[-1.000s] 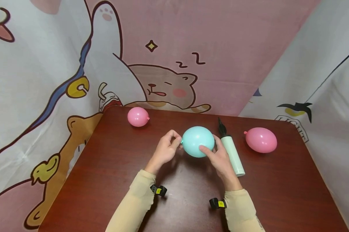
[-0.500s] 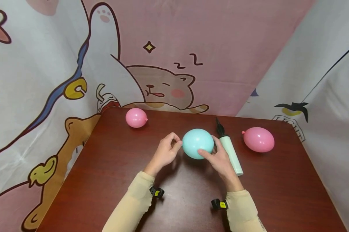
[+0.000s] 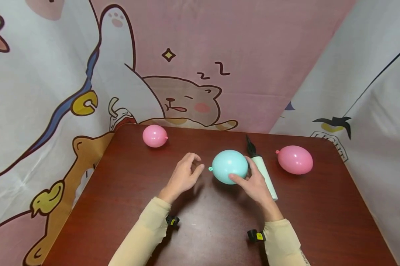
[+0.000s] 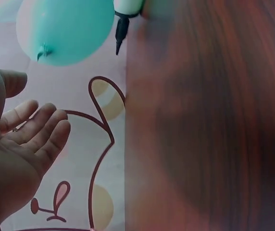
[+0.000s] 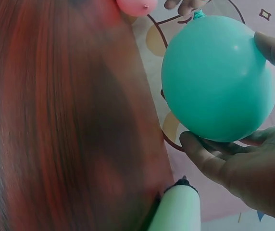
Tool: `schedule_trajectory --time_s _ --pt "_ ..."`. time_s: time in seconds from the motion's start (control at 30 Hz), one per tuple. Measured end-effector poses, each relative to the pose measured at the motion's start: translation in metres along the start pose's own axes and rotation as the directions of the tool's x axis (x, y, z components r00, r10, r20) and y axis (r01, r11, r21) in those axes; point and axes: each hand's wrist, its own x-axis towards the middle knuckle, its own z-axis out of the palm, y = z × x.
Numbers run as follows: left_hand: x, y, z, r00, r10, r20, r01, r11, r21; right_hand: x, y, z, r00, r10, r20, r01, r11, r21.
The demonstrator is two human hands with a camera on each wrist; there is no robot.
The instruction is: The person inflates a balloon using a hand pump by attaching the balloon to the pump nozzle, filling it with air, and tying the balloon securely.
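Note:
My right hand (image 3: 255, 181) holds a turquoise balloon (image 3: 229, 167) by its right end, thumb on the near side and fingers round the far side. The balloon's tied knot (image 3: 210, 169) points left, toward my left hand (image 3: 183, 173). That hand hovers just short of the knot with relaxed fingers and nothing in them. In the left wrist view its palm and fingers (image 4: 51, 137) show below the balloon (image 4: 65, 31), apart from it. The right wrist view shows the thumb and fingers cupping the balloon (image 5: 219, 79).
A pale green balloon pump (image 3: 265, 177) with a black nozzle lies just right of my right hand. One pink balloon (image 3: 155, 136) rests at the back left of the brown table (image 3: 100, 207), another pink balloon (image 3: 295, 160) at the right. A printed cloth hangs behind.
My left hand has let go of the balloon's knot and drawn back left. My right hand has shifted slightly right with the balloon, uncovering the knot.

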Motion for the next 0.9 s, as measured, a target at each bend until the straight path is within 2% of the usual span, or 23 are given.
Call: schedule_trajectory --time_s 0.3,0.43,0.63,0.73,0.9 --pt "-0.006 -0.020 -0.014 0.999 -0.031 -0.018 0.032 0.995 0.093 0.000 0.001 -0.021 0.997 -0.073 -0.035 0.066 0.982 -0.179" --pt "-0.008 -0.027 -0.019 0.999 -0.044 -0.027 0.047 0.992 0.120 -0.002 0.003 -0.036 0.994 -0.087 -0.072 0.071 0.977 -0.202" --pt "-0.012 -0.035 -0.026 0.997 -0.074 -0.035 0.079 0.986 0.146 -0.008 0.009 -0.060 0.982 -0.105 -0.157 0.077 0.982 -0.175" --pt "-0.014 -0.037 -0.029 0.995 -0.089 -0.034 0.093 0.986 0.141 -0.012 0.016 -0.073 0.975 -0.088 -0.205 0.053 0.984 -0.172" --pt "-0.015 -0.042 -0.031 0.994 -0.097 -0.041 0.102 0.986 0.134 -0.016 0.031 -0.092 0.966 -0.002 -0.260 -0.040 0.986 -0.159"
